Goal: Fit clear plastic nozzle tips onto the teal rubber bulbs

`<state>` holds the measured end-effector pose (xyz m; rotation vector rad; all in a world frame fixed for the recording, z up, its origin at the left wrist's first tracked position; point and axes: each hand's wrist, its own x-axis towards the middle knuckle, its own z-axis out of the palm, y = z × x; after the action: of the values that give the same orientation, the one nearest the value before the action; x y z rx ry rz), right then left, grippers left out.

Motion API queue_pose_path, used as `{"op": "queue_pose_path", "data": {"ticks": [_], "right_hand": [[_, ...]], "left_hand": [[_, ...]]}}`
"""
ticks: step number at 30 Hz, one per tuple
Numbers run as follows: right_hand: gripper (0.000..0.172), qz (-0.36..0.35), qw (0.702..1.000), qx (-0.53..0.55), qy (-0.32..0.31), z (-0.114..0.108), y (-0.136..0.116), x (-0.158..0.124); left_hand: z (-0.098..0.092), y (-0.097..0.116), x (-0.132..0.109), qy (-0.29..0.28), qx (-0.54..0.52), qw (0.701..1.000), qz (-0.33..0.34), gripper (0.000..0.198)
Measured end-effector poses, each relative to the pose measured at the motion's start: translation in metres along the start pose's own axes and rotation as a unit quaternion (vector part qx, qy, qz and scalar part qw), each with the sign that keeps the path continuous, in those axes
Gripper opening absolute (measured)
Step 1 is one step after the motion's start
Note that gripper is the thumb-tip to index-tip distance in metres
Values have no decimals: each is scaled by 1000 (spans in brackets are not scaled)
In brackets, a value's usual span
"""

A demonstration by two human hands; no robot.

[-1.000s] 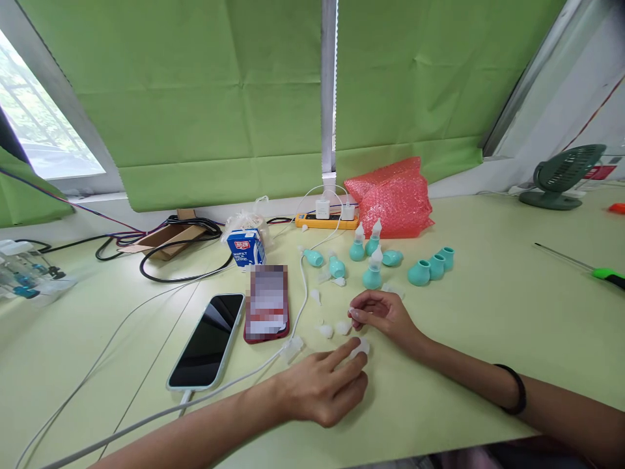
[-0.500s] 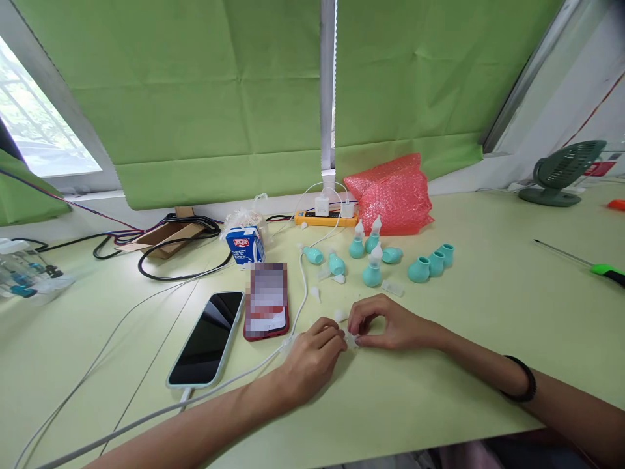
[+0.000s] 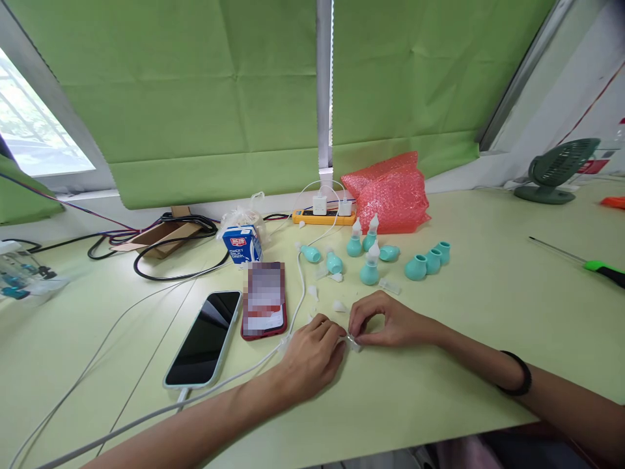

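Note:
Between my two hands, low over the table, is a small clear plastic piece (image 3: pixel 354 344). My right hand (image 3: pixel 385 320) pinches it between thumb and fingers. On its left side my left hand (image 3: pixel 312 355) is closed, fingertips against the piece; what lies under them is hidden. Just beyond my fingers lies a small white tip (image 3: pixel 339 306), with another white tip (image 3: pixel 313 293) farther left. Teal bulbs with clear nozzles (image 3: pixel 370 266) stand behind, and several lie on their sides. A clear rectangular plastic piece (image 3: pixel 389 286) rests near the front bulb.
Open teal bulbs (image 3: pixel 416 268) stand in a row at right. Two phones, one dark-screened (image 3: pixel 204 339) and one red-cased (image 3: pixel 264 312), lie left. A white cable (image 3: pixel 263 359) passes beside my left hand. Also present are a milk carton (image 3: pixel 243 245), pink bubble wrap (image 3: pixel 390 198) and a screwdriver (image 3: pixel 598 266).
The clear piece now shows more plainly below my fingertips, slanting down to the right. My hands stay close together. The whole view has shifted slightly.

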<state>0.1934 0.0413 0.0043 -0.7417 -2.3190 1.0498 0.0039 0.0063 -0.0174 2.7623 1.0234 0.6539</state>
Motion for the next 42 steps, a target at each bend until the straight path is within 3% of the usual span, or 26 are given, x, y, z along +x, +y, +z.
{"op": "queue_pose_path", "data": {"ticks": [8,13,19,24,31,37,42], "right_hand": [[7,26,999,40,-10,-2,4,1],[9,59,995,78,25,-2,7,2],[12,85,991,99,23,0,11,2],[11,86,991,80,66,3,11,4],[9,22,996,40,71,5,9,2],[11,-43,996,-19,78,5,7,1],[16,-39,992,-41,111,9,14,-1]], "left_hand": [[1,1,2,-1,52,999,-10,23],[0,0,3,1,27,1000,-3,18],[4,-6,0,40,-31,999,19,14],[8,-8,-3,67,-26,996,44,18],[8,-8,-2,74,-51,995,49,20],[8,-9,-2,84,-101,991,-18,11],[9,-10,-3,75,-110,989,-58,7]]}}
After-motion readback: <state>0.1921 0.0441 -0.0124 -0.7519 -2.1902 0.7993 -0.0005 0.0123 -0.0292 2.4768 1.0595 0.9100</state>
